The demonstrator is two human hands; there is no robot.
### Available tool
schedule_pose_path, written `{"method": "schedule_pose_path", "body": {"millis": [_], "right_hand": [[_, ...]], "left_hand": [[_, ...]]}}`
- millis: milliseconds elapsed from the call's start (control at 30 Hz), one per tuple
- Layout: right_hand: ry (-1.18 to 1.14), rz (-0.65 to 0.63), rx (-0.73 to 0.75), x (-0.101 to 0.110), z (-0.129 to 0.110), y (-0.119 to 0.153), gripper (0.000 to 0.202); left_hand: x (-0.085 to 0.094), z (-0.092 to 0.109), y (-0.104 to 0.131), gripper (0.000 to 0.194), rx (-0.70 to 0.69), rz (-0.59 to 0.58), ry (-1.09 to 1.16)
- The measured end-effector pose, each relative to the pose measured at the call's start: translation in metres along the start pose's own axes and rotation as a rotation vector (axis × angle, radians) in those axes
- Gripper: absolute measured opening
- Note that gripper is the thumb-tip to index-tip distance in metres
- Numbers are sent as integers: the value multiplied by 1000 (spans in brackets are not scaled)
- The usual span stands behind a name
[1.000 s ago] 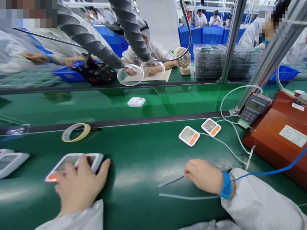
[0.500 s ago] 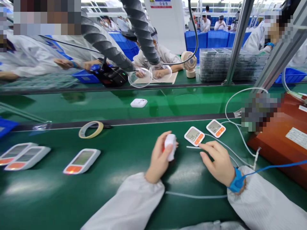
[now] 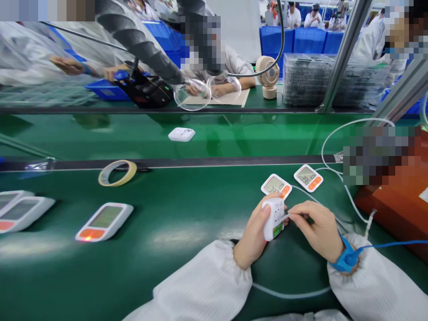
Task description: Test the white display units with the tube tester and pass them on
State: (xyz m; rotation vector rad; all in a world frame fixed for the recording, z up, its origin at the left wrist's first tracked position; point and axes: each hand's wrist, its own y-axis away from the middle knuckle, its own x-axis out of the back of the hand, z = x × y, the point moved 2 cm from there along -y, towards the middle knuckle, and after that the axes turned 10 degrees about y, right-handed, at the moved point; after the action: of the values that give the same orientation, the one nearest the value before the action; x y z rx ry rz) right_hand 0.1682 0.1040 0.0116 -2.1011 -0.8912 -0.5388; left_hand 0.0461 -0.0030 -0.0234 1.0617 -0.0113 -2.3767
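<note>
My left hand grips a white digital meter with its back turned up and a green patch at its lower edge. My right hand, with a blue wrist strap, pinches the end of a thin translucent tube. The tube's tip meets the back of the held meter; whether it enters an opening I cannot tell. Just behind my left hand lies a white meter with a lit screen and orange buttons, partly covered by the fingers. Beside it rests a similar meter, screen up.
Three more meters, one of them this meter with a red light, lie at left. A tape roll sits near the ledge. An orange-brown box stands right. Beyond, a white meter lies on the green strip; co-workers sit behind.
My left hand has moved right and turned the meter so its back shows. My right hand has closed on the tube end and brought it to the meter. The view has shifted slightly.
</note>
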Motion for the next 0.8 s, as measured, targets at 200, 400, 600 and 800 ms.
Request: {"method": "schedule_pose_path", "body": {"millis": [200, 400, 600, 800], "right_hand": [[34, 7, 155, 4, -6, -1, 25], [78, 23, 134, 6, -3, -2, 33], [100, -20, 121, -2, -3, -1, 15], [58, 8, 112, -1, -5, -3, 11]], "left_hand": [[-2, -6, 3, 52, -8, -23, -12], [-1, -5, 2, 53, 17, -10, -17], [2, -3, 0, 50, -37, 9, -134], [3, -4, 1, 53, -28, -13, -165]]}}
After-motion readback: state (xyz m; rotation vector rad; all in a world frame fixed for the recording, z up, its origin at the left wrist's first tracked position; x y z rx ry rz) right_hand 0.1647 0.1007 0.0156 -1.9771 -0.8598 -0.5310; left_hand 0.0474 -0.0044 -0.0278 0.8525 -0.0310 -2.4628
